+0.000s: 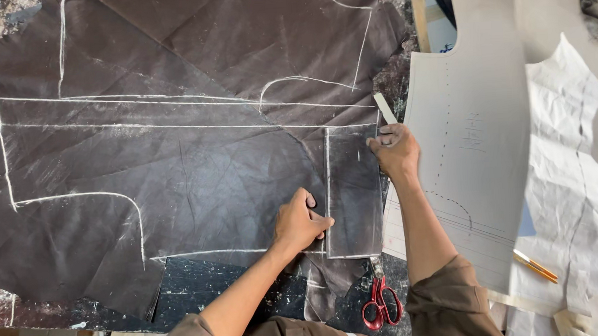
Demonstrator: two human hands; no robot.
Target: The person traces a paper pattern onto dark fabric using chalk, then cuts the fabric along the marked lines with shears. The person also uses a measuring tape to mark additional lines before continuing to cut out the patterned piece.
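- Two bare hands are working on a big sheet of dark brown fabric (172,163) that covers most of the table.
- Left hand (301,224) sits around the middle of the view, fingers loosely curled and pressing flat on the left edge of a small rectangular dark panel (353,192). It's not gripping anything, just holding it down.
- Right hand (394,151) is at about 1 o'clock from the left one, up at the panel's top right corner, pinched closed on a flat white piece of tailor's chalk (384,107) that sticks up past the fingers.
- That panel lies on top of the brown fabric, near its right edge, with a white chalk line running down its left side.
- More chalk lines (169,114) cross the fabric toward 10 and 11 o'clock: long straight ones plus a couple of curves.
- Red-handled scissors (381,302) lie at about 5 o'clock from the left hand, just below the panel.
- Pale paper pattern pieces (479,141) overlap out at 3 o'clock, near the right hand.
- Yellow pencil (534,266) rests on the paper, down at about 4 o'clock.
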